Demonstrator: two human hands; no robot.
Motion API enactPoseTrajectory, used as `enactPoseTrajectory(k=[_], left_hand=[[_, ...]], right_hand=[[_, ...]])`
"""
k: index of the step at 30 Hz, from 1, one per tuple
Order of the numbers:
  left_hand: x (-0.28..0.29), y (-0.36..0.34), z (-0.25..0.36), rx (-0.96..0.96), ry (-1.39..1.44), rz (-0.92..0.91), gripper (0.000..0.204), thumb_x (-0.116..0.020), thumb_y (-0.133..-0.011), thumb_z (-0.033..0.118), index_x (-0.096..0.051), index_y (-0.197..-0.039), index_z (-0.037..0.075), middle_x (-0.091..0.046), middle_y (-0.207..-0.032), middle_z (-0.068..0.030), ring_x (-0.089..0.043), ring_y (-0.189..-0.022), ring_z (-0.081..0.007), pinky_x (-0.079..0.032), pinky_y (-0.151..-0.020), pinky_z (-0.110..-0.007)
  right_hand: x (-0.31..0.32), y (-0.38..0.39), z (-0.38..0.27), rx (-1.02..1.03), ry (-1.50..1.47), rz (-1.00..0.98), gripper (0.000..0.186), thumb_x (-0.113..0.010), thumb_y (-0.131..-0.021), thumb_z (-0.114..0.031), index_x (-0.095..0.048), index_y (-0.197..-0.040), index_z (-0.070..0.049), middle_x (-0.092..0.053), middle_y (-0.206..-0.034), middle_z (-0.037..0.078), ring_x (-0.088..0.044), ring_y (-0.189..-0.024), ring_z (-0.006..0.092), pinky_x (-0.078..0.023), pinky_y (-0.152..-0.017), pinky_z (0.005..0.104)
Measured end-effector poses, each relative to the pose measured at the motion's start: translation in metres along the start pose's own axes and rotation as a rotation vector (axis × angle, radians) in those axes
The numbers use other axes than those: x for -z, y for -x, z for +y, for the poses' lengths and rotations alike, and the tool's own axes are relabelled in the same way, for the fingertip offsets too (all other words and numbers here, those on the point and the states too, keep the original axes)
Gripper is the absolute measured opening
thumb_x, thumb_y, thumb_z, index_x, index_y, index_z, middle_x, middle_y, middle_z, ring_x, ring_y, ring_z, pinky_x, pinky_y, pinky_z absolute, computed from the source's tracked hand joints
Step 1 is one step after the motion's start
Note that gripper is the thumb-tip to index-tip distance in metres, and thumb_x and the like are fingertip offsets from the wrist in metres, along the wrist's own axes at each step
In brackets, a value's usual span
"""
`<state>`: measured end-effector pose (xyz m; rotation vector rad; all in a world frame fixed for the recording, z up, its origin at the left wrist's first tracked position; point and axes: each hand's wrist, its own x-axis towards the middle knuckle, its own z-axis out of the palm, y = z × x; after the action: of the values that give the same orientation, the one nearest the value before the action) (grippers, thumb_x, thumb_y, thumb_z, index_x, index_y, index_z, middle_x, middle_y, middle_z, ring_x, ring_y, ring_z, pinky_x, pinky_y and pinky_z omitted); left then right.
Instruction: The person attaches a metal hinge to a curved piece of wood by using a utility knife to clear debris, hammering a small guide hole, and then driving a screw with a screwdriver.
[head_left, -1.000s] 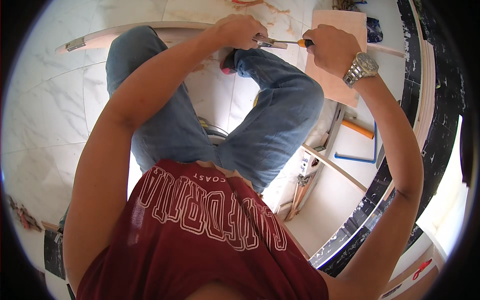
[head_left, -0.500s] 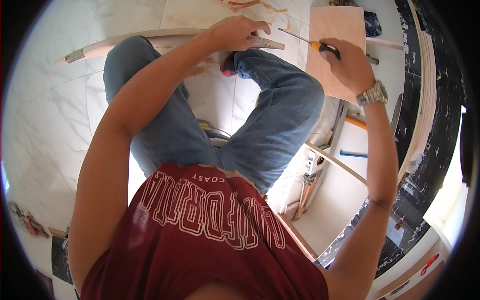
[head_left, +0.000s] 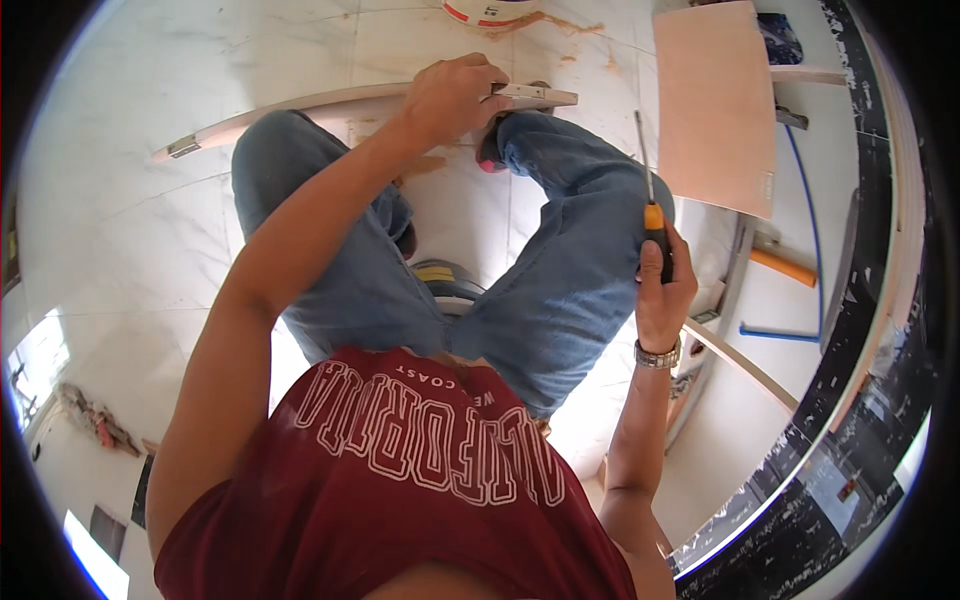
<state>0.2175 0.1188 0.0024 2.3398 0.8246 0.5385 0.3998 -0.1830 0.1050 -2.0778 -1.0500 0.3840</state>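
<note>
A long, narrow wooden board (head_left: 330,99) lies across in front of my knees, with a metal hinge (head_left: 183,147) at its left end. Near the right end, my left hand (head_left: 452,98) is closed around the board, next to another metal fitting (head_left: 525,92). My right hand (head_left: 668,285), with a watch at the wrist, grips a screwdriver (head_left: 654,217) by its black and yellow handle beside my right knee. The screwdriver's shaft points up and away from me, apart from the board.
A flat plywood panel (head_left: 715,110) lies at the far right, with a hammer-like tool (head_left: 791,118) beside it. Nearer are an orange bar (head_left: 783,267) and a thin blue rod (head_left: 780,333). A white bucket (head_left: 490,12) stands at the far edge on the tiled floor.
My right hand has drawn back toward me with the screwdriver, whose tip has swung from pointing left to pointing away. My left hand has closed onto the board.
</note>
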Motion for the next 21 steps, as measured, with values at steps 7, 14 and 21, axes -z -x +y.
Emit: enactPoseTrajectory(k=[7,14,21], left_hand=[[-0.015,0.016,0.017,-0.221,-0.412,0.390,0.030,-0.074,-0.089,0.030,-0.076,-0.116,0.016,-0.072,-0.103,-0.0057,-0.068,-0.104,-0.0272,-0.050,-0.097,-0.041],[0.014,-0.004,0.009,0.265,-0.059,-0.051,0.028,-0.070,-0.094,0.029,-0.077,-0.115,0.013,-0.077,-0.099,-0.0084,-0.073,-0.093,-0.0273,-0.055,-0.091,-0.038],[0.015,-0.083,-0.032,0.096,0.100,-0.097,0.030,-0.069,-0.093,0.021,-0.076,-0.122,0.015,-0.078,-0.109,-0.0100,-0.074,-0.100,-0.0247,-0.055,-0.090,-0.037]], right_hand=[[0.001,-0.003,0.013,-0.187,-0.289,0.030,0.042,-0.062,-0.105,-0.024,-0.061,-0.136,0.005,-0.066,-0.087,0.003,-0.048,-0.059,0.0039,-0.038,-0.052,0.0195],[-0.002,-0.004,0.016,-0.142,-0.378,0.084,0.041,-0.055,-0.108,-0.026,-0.062,-0.134,0.005,-0.064,-0.085,0.002,-0.046,-0.057,0.0015,-0.035,-0.050,0.0185],[0.003,-0.012,0.024,-0.088,-0.333,0.144,0.039,-0.055,-0.108,-0.028,-0.066,-0.129,0.003,-0.062,-0.079,0.001,-0.046,-0.054,0.0023,-0.036,-0.049,0.0199]])
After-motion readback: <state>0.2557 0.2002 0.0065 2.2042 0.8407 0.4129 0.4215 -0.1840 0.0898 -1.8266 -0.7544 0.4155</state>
